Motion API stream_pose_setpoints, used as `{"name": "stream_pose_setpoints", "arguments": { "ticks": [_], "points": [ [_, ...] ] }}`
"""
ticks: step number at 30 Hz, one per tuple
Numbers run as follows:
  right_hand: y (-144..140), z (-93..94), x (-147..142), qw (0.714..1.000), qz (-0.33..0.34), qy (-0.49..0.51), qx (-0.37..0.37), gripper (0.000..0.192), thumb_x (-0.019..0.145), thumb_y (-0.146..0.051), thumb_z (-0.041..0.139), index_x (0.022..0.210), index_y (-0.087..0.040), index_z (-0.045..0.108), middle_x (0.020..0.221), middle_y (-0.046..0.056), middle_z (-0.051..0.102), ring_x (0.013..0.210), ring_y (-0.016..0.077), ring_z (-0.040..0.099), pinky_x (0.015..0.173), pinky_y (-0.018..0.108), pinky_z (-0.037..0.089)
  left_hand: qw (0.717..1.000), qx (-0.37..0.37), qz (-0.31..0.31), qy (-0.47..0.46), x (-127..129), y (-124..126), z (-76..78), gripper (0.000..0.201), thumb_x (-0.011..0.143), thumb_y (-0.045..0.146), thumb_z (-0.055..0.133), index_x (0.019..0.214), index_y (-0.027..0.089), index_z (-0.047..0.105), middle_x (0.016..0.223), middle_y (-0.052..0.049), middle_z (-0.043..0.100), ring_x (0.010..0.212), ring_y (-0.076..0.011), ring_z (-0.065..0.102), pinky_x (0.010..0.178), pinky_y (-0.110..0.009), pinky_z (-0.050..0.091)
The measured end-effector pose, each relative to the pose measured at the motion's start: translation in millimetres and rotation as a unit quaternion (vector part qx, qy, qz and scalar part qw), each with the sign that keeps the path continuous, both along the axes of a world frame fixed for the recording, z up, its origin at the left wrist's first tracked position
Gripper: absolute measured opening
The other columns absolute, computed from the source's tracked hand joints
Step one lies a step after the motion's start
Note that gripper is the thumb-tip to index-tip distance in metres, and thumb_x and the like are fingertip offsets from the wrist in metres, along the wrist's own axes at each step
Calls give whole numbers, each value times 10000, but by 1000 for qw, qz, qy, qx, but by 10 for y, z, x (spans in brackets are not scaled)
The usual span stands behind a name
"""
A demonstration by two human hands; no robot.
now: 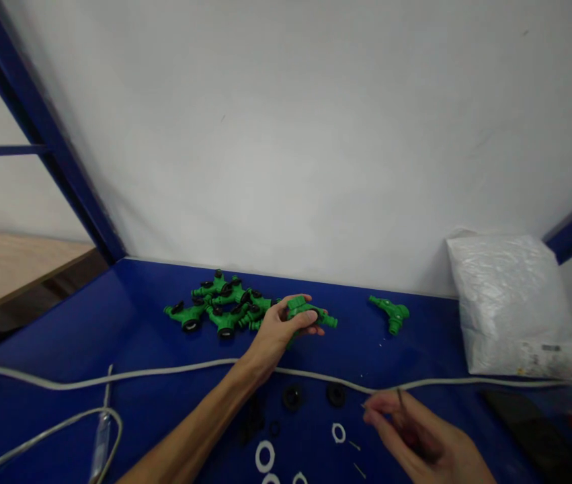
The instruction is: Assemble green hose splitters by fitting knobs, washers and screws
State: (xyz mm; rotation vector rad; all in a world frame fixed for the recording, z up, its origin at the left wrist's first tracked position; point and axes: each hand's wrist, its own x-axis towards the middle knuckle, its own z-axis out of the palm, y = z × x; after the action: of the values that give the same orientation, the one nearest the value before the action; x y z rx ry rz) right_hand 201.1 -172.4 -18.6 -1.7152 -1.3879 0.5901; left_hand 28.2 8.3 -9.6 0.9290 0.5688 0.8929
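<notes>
My left hand (286, 323) is closed around a green Y-shaped hose splitter (296, 306), whose ribbed outlet points right beyond my fingers. Lower right, my right hand (417, 437) is closed, thumb and forefinger pinched together. A thin dark shaft shows against its fingers, but I cannot make out what it belongs to. To the left of my left hand lies a cluster of green splitters (225, 312) with black valve levers and collars. Another green splitter (391, 312) lies alone on the right. Black rings (336, 394) and white washers (265, 456) lie between my hands, nearer to me.
A pale cable (185, 369) runs across the blue table (149, 296), passing under my left forearm. At left lies a clear-handled screwdriver (101, 447). A plastic-wrapped package (515, 306) stands right, by a dark flat object (522, 430). Thin metal pins (359, 470) lie near the front.
</notes>
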Motion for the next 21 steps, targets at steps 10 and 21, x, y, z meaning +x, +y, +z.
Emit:
{"name": "stream_pose_setpoints", "arguments": {
  "ticks": [10,21],
  "points": [
    [545,307,-238,971,-87,219,24,350,724,-493,815,904,-193,818,686,44,730,515,119,516,458,221,400,995,75,-61,38,11,-88,47,383,797,313,773,1110,149,626,1060,-104,760,735,-146,672,757,-284,504],
    [720,332,-303,976,-104,181,68,227,710,-433,788,763,-214,810,655,32,724,622,188,628,582,284,495,993,82,-74,44,30,-99,31,347,822,304,725,1118,147,637,1001,-88,762,779,-161,670,773,-283,492]
  ]
}}
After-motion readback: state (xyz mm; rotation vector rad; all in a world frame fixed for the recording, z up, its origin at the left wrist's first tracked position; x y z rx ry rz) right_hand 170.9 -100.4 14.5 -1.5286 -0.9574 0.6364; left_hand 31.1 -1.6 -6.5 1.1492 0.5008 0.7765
